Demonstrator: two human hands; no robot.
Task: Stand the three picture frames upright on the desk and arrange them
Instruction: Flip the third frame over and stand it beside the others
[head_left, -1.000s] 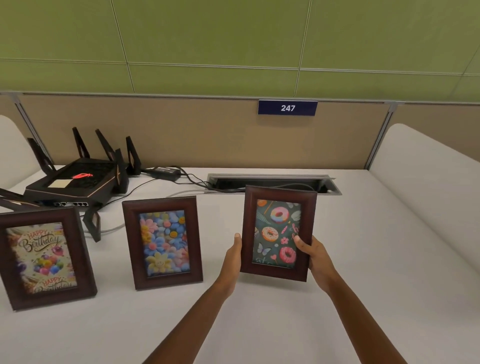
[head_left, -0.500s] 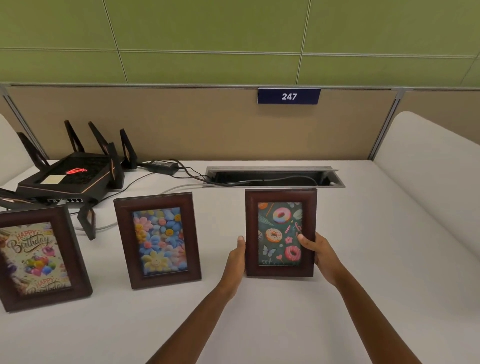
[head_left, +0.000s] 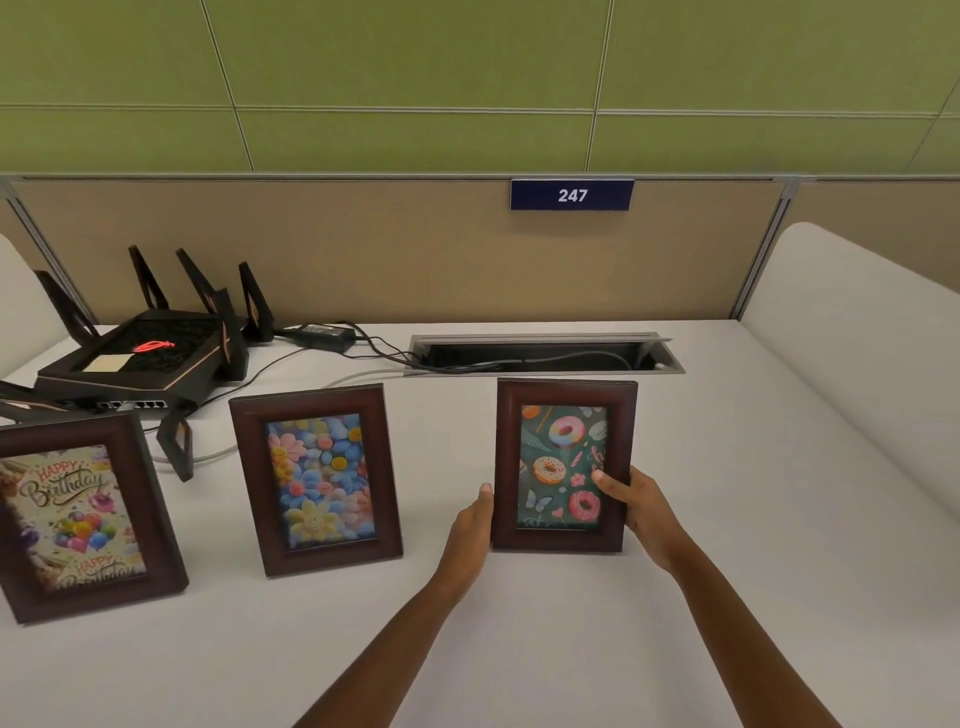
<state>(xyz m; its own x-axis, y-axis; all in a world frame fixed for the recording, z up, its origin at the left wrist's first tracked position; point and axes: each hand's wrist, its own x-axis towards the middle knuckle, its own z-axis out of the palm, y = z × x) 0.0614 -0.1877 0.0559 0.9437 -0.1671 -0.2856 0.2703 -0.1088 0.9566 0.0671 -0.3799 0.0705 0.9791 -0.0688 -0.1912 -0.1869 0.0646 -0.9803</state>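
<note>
The donut frame (head_left: 563, 465) stands at the right of the desk (head_left: 727, 493), facing the person, with its bottom edge on the surface or a hair above it; which one cannot be told. The right hand (head_left: 647, 512) grips the right side, its thumb (head_left: 605, 480) pressed on the glass and the other fingers hidden behind. The left hand (head_left: 470, 525) holds the left edge, thumb lying up along it, fingers out of sight at the back. The flower frame (head_left: 317, 480) and the birthday frame (head_left: 83, 514) already stand unaided to the left, well apart from each other, both leaning back slightly.

The step in hand looks like setting this last frame down and lining it up. The rear stand is hidden, so the person would do well to feel that it is fully swung out and seated before letting go. The lean should match the other two. The bottom edge should sit on the same line as theirs, and the gap to the flower frame should roughly equal the gap between the flower and birthday frames. It is safer to release one hand first, keeping the other on the frame until it holds steady. The thumb on the glass may leave a smudge, so sliding it out to the wooden border would be cleaner. The frame should also stay forward of the cable slot (head_left: 545, 356) behind it.
</note>
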